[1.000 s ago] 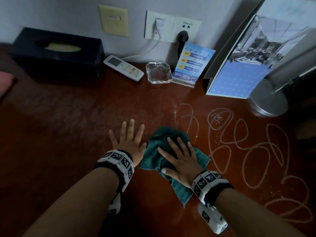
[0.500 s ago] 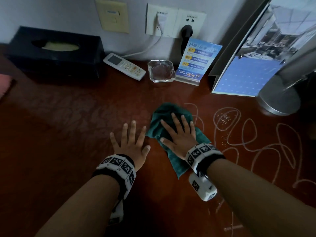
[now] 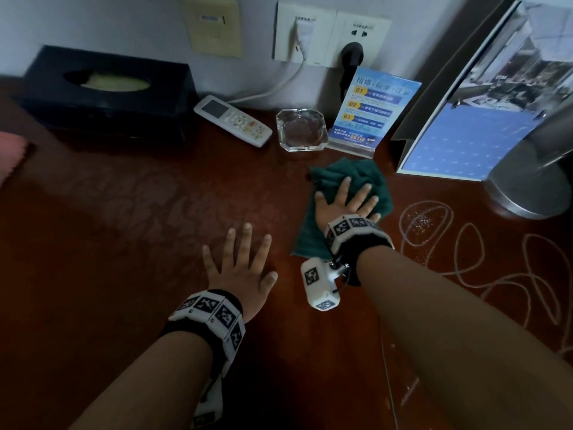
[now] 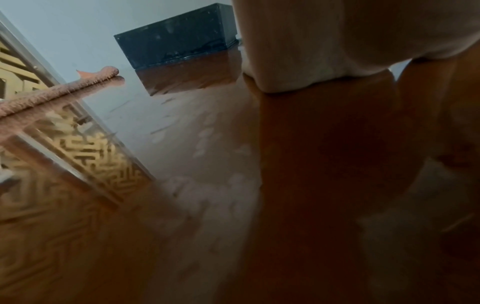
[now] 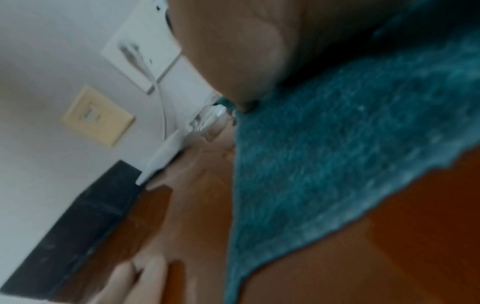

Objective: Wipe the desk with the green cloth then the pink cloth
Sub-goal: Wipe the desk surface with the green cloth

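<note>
Green cloth (image 3: 359,178) lies on the dark wooden tabletop (image 3: 124,231) near the ashtray (image 3: 302,129), pressed flat under the right hand (image 3: 344,201), fingers straight. Left hand (image 3: 240,265) rests spread, apparently empty. Pink cloth (image 4: 52,90) sits far left.

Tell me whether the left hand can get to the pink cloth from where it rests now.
Probably yes. The left hand lies flat and holds nothing, and only bare desk shows between it and the pink cloth at the far left edge, though that looks like a long sideways reach.
</note>
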Available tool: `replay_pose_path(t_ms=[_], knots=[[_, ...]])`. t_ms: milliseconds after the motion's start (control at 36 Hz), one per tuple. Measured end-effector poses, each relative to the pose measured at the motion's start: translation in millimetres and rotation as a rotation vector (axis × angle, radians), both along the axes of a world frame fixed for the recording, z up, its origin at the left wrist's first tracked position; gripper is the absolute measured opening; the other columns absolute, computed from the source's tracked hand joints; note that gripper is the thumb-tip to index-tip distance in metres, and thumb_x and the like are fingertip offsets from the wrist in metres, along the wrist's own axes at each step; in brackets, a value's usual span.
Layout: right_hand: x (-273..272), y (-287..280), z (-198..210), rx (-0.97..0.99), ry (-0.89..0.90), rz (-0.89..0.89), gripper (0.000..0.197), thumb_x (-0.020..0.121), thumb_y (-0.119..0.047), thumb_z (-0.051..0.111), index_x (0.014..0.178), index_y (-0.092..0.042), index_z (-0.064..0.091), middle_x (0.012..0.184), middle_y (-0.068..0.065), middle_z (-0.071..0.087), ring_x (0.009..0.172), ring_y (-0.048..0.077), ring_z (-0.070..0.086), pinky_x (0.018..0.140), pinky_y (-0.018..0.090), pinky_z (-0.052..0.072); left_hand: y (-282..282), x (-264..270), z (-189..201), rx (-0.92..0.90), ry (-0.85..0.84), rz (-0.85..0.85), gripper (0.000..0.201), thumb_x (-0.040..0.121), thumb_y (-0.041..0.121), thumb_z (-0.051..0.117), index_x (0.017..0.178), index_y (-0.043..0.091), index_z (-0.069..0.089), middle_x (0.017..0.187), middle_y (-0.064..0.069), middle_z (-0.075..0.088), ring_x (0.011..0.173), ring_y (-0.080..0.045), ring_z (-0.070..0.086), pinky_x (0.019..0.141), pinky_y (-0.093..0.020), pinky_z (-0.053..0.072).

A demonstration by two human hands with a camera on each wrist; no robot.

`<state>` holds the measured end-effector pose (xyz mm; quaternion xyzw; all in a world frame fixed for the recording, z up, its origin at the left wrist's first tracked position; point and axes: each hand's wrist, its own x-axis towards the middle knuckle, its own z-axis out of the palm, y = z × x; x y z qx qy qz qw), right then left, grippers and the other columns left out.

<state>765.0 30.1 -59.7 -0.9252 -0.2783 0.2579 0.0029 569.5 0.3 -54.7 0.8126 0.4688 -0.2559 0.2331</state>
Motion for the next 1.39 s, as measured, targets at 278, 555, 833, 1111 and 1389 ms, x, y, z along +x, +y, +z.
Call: replay_pose_path(t_ms=[278,555,833,1111,1389], knots=[[31.9,-27.9,19.6,0.005,-0.192,0.553,0.073,0.097,-0.054,0.031,0.151,-0.026,-0.01,0.155,0.01,-0.029,0.143,0.028,-0.023,0.114,0.051,-0.011,0.1,-1.8,-3.8,0.006,-0.035,0.001,0.057,0.087,0.063,-0.006,0.127,0.038,-0.038,0.131,0.005,-0.054,0.135,-0.024,-0.038,0.104,-0.062,-0.019],[66.5,-25.6,-1.8,-0.026,-0.09,0.876,0.077,0.082,-0.075,0.014,0.144,-0.043,-0.019,0.154,-0.006,-0.031,0.142,0.018,-0.027,0.115,0.05,-0.014,0.7,-1.4,-4.6,0.01,-0.017,-0.01,0.059,0.096,0.057,0.009,0.128,0.039,-0.037,0.135,0.004,-0.051,0.135,-0.024,-0.038,0.104,-0.063,-0.018],[69.9,-18.6,-3.7,0.017,-0.098,0.695,0.077,0.084,-0.078,0.023,0.146,-0.048,-0.01,0.156,-0.009,-0.024,0.145,0.017,-0.02,0.116,0.051,-0.009,0.7,-0.5,-2.7,0.014,-0.015,-0.005,0.062,0.096,0.057,0.011,0.135,0.039,-0.033,0.133,0.005,-0.051,0.135,-0.024,-0.038,0.104,-0.062,-0.019],[75.0,-19.9,-1.0,-0.001,-0.15,0.486,0.077,0.082,-0.08,0.02,0.145,-0.049,-0.011,0.157,-0.007,-0.023,0.146,0.02,-0.015,0.113,0.062,-0.001,-0.8,-2.0,-10.3,0.065,-0.019,0.003,0.06,0.092,0.063,0.006,0.127,0.04,-0.038,0.132,0.007,-0.051,0.138,-0.024,-0.033,0.106,-0.062,-0.016],[60.8,-42.0,4.7,-0.059,-0.09,0.393,0.085,0.079,-0.083,0.021,0.145,-0.046,-0.018,0.154,-0.002,-0.033,0.144,0.025,-0.021,0.105,0.074,0.003,-0.4,1.4,-5.4,0.081,-0.007,0.017,0.066,0.095,0.058,0.018,0.134,0.04,-0.032,0.149,0.005,-0.038,0.139,-0.023,-0.031,0.107,-0.061,-0.014]])
